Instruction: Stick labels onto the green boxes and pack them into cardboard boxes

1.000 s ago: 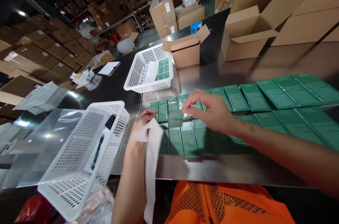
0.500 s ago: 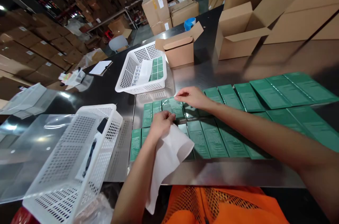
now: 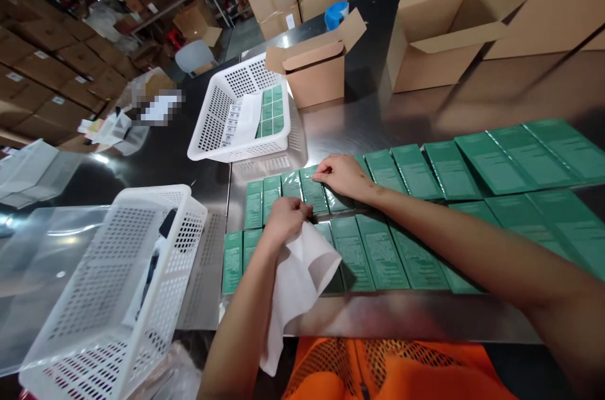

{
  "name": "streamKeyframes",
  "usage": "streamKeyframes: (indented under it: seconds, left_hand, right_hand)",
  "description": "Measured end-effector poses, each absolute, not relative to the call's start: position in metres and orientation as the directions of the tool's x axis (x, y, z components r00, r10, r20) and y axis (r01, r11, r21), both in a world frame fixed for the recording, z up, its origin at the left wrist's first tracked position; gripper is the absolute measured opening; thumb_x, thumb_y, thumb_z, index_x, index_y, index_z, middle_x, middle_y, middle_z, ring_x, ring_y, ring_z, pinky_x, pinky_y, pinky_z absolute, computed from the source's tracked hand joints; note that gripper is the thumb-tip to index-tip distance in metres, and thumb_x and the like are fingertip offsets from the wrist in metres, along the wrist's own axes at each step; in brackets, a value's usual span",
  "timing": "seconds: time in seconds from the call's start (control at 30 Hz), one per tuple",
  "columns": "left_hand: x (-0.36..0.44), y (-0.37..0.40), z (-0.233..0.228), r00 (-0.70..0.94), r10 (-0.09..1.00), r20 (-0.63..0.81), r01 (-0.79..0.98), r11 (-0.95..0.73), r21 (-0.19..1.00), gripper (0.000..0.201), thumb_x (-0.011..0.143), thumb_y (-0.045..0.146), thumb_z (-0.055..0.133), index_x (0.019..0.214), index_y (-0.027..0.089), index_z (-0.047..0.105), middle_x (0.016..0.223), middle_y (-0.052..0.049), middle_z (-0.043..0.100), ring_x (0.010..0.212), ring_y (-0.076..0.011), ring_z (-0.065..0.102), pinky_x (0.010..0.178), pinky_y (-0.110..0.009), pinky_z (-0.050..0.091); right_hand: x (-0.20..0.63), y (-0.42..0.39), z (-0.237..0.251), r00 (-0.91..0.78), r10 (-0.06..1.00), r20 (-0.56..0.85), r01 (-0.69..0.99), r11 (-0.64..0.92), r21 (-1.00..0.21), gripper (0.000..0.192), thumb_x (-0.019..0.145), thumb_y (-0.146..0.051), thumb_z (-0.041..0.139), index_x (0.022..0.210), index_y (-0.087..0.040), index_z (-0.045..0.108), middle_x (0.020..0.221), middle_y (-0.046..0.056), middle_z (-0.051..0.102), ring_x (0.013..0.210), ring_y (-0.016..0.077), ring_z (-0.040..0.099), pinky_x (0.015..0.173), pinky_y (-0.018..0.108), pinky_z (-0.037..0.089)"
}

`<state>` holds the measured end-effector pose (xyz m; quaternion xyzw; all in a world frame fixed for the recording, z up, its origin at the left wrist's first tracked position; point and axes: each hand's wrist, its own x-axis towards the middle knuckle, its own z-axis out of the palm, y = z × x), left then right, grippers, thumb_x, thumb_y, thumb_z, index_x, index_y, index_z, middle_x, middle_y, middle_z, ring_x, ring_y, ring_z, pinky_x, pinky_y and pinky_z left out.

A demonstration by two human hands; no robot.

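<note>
Hiding green packs [image 3: 352,252]: left hand's [image 3: 283,220] white sheet [image 3: 297,280].

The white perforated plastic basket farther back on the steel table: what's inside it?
The white perforated plastic basket holds small green boxes, a white sheet and a strip of small labels. What lies under the sheet is hidden.

Steel table [image 3: 406,315]: two rows of green flat packs [image 3: 428,214] laid side by side; 2 white perforated baskets, near-left [image 3: 111,299] and far-centre [image 3: 243,113]; open cardboard boxes [image 3: 319,69] at rear; clear plastic sheet [image 3: 33,249] at left.
</note>
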<state>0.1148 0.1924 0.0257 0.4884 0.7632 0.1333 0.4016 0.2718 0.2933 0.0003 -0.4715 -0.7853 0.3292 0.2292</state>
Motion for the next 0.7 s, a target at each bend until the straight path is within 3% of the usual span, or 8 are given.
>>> streamKeyframes:
  seconds: [0.2, 0.27, 0.37, 0.43, 0.57, 0.7]
  left_hand:
    - [0.116, 0.199, 0.025, -0.226, 0.859, -0.459, 0.714, 0.466, 0.523, 0.023, 0.078, 0.023, 0.062, 0.055, 0.02, 0.062, 0.05, 0.001, 0.052, 0.052, -0.0151, 0.048, 0.054, -0.028, 0.032]
    - [0.118, 0.201, 0.027, -0.223, 0.869, -0.442, 0.742, 0.445, 0.501, 0.027, 0.077, 0.022, 0.064, 0.05, 0.02, 0.058, 0.047, 0.001, 0.049, 0.052, -0.0156, 0.046, 0.054, -0.029, 0.03]
    - [0.118, 0.199, 0.033, -0.204, 0.888, -0.412, 0.766, 0.407, 0.498, 0.037, 0.075, 0.023, 0.07, 0.043, 0.021, 0.051, 0.043, 0.002, 0.044, 0.048, -0.0152, 0.041, 0.054, -0.03, 0.026]
    - [0.114, 0.191, 0.039, -0.215, 0.91, -0.354, 0.761, 0.384, 0.524, 0.038, 0.076, 0.027, 0.072, 0.045, 0.021, 0.05, 0.045, 0.002, 0.044, 0.05, -0.0151, 0.041, 0.055, -0.03, 0.026]
    - [0.095, 0.159, 0.058, -0.397, 0.914, -0.084, 0.679, 0.354, 0.644, 0.036, 0.093, 0.046, 0.054, 0.069, 0.021, 0.059, 0.061, 0.002, 0.056, 0.061, -0.0151, 0.05, 0.061, -0.027, 0.033]
    - [0.064, 0.106, 0.081, -0.65, 0.713, 0.262, 0.508, 0.152, 0.848, 0.031, 0.09, 0.05, 0.058, 0.085, 0.02, 0.062, 0.074, 0.001, 0.061, 0.069, -0.0136, 0.054, 0.066, -0.025, 0.038]
  right_hand:
    - [0.271, 0.287, 0.0, -0.448, 0.892, 0.066, 0.627, 0.366, -0.688, 0.012, 0.086, -0.027, 0.069, 0.077, -0.019, 0.073, 0.088, 0.004, 0.069, 0.08, 0.019, 0.061, 0.074, 0.029, 0.043]
    - [0.27, 0.285, -0.001, -0.428, 0.9, 0.089, 0.64, 0.371, -0.673, 0.007, 0.084, -0.026, 0.071, 0.086, -0.019, 0.07, 0.096, 0.006, 0.067, 0.082, 0.02, 0.061, 0.075, 0.031, 0.044]
    - [0.27, 0.284, -0.003, -0.362, 0.922, 0.141, 0.669, 0.362, -0.649, 0.037, 0.078, -0.03, 0.076, 0.11, -0.019, 0.06, 0.111, 0.009, 0.064, 0.087, 0.0232, 0.062, 0.075, 0.034, 0.047]
    - [0.269, 0.285, -0.004, -0.349, 0.926, 0.142, 0.696, 0.358, -0.623, 0.044, 0.08, -0.037, 0.074, 0.116, -0.019, 0.055, 0.112, 0.011, 0.064, 0.092, 0.0262, 0.064, 0.077, 0.035, 0.048]
    - [0.263, 0.283, 0.0, -0.387, 0.918, 0.09, 0.782, 0.378, -0.496, 0.056, 0.085, -0.06, 0.064, 0.121, -0.019, 0.053, 0.116, 0.015, 0.064, 0.095, 0.0331, 0.066, 0.076, 0.04, 0.049]
    - [0.257, 0.277, 0.011, -0.432, 0.902, 0.019, 0.821, 0.402, -0.406, 0.061, 0.086, -0.066, 0.056, 0.125, -0.019, 0.052, 0.125, 0.018, 0.061, 0.099, 0.0387, 0.066, 0.077, 0.046, 0.052]
